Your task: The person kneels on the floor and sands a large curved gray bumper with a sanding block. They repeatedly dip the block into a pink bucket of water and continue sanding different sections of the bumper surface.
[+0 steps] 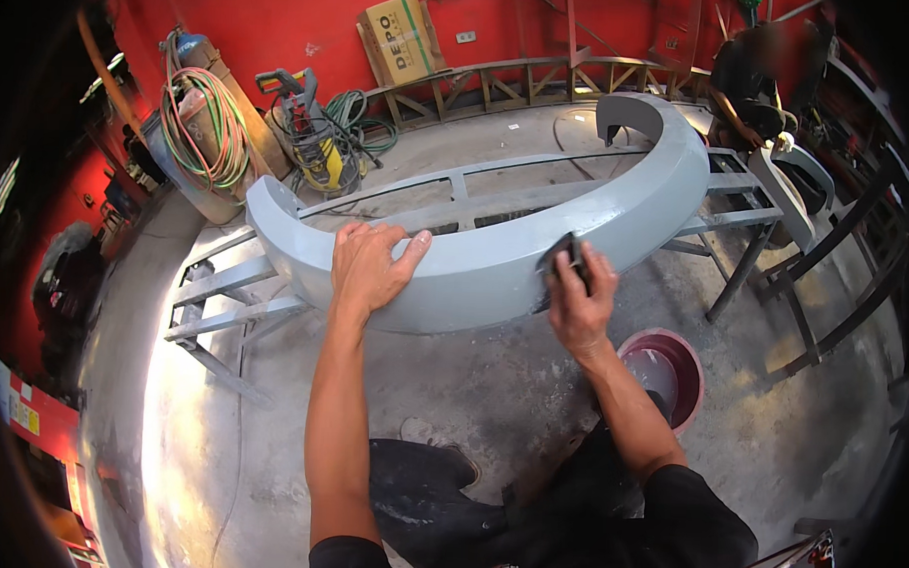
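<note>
A long curved grey panel [647, 216] lies on a metal stand [224, 286] in front of me, one end bending up and back at the right. My left hand [370, 266] grips its top edge left of the middle, fingers curled over and thumb spread along it. My right hand [584, 299] is closed on a dark pad [559, 253], which rests against the panel's front face right of the middle. Below my right forearm, a pink bucket [686, 382] with cloudy liquid sits on the concrete floor.
Gas cylinders with hoses [209, 135], a yellow pressure washer [324, 164] and cardboard [398, 42] stand along the red back wall. At upper right another person [747, 74] is beside a smaller grey part [788, 196] and dark frames [835, 287]. A red unit [44, 420] is at far left.
</note>
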A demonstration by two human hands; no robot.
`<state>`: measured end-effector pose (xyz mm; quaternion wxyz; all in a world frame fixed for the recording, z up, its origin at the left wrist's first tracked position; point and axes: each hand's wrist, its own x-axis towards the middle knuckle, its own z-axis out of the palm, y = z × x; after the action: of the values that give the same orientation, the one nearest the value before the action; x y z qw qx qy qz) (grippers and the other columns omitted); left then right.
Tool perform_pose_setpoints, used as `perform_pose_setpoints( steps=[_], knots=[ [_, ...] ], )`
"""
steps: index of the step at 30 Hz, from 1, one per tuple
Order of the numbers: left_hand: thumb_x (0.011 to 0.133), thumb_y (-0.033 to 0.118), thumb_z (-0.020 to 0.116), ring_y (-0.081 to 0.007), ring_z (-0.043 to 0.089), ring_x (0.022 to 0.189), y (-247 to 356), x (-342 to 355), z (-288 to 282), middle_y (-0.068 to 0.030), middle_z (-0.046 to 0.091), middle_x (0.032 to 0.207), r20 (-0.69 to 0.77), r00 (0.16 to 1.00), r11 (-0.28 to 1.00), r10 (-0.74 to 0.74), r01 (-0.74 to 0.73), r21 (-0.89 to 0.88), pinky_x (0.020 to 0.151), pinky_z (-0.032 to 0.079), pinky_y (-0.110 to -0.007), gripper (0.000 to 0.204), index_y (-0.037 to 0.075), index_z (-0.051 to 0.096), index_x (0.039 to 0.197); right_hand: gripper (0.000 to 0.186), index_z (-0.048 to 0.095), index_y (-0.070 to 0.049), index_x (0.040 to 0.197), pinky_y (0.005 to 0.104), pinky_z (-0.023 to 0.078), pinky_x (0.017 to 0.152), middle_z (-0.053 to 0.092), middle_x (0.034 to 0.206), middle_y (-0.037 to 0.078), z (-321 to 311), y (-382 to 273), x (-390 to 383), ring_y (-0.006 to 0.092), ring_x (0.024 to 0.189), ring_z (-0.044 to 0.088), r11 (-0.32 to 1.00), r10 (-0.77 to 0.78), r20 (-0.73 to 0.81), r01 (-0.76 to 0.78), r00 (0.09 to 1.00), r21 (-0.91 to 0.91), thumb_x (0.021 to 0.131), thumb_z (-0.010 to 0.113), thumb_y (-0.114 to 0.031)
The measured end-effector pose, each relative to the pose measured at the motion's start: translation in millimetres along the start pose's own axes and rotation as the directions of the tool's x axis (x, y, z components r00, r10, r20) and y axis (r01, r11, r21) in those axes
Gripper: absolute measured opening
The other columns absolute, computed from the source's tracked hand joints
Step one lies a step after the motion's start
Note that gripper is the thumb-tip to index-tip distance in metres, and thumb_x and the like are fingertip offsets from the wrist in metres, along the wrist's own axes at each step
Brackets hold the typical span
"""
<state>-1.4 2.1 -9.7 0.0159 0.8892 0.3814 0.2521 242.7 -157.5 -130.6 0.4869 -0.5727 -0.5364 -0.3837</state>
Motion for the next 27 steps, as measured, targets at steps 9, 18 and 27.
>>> perform_pose_setpoints(
  steps=[9, 18, 27],
  knots=[
    [0.099, 0.048, 0.057, -0.0339, 0.062, 0.086, -9, -2, 4, -0.0137, 0.069, 0.081, 0.034, 0.998, 0.998, 0.062, -0.061, -0.034, 0.097, 0.039, -0.043, 0.049, 0.003, 0.076, 0.09, 0.039, 0.066, -0.005, 0.133, 0.0397, 0.047, 0.102, 0.061, 0.12, 0.014, -2, 111, 0, 0.0275, 0.116, 0.06, 0.738, 0.674, -0.178, -0.666, 0.717, 0.113, 0.099, 0.07, -0.024],
    [0.103, 0.049, 0.046, -0.0396, 0.066, 0.085, 39, 23, 15, -0.0183, 0.073, 0.086, 0.224, 0.973, 0.998, -0.051, 0.058, -0.026, 0.084, 0.047, -0.047, 0.056, 0.005, 0.075, 0.085, 0.04, 0.078, -0.017, 0.116, 0.0441, 0.044, 0.095, 0.057, 0.131, 0.014, 26, -64, -13, 0.0296, 0.112, 0.057, 0.992, 0.019, 0.039, -0.024, 0.999, 0.121, 0.077, 0.086, -0.013],
    [0.101, 0.048, 0.052, -0.0402, 0.067, 0.084, 43, 23, 23, -0.0192, 0.072, 0.083, 0.104, 0.994, 0.997, 0.022, -0.014, -0.077, 0.084, 0.049, -0.049, 0.053, 0.004, 0.077, 0.086, 0.035, 0.072, -0.01, 0.124, 0.0423, 0.046, 0.096, 0.06, 0.122, 0.015, 21, -34, -3, 0.0297, 0.107, 0.059, 0.885, 0.464, -0.177, -0.446, 0.868, 0.132, 0.089, 0.077, -0.014]
  ],
)
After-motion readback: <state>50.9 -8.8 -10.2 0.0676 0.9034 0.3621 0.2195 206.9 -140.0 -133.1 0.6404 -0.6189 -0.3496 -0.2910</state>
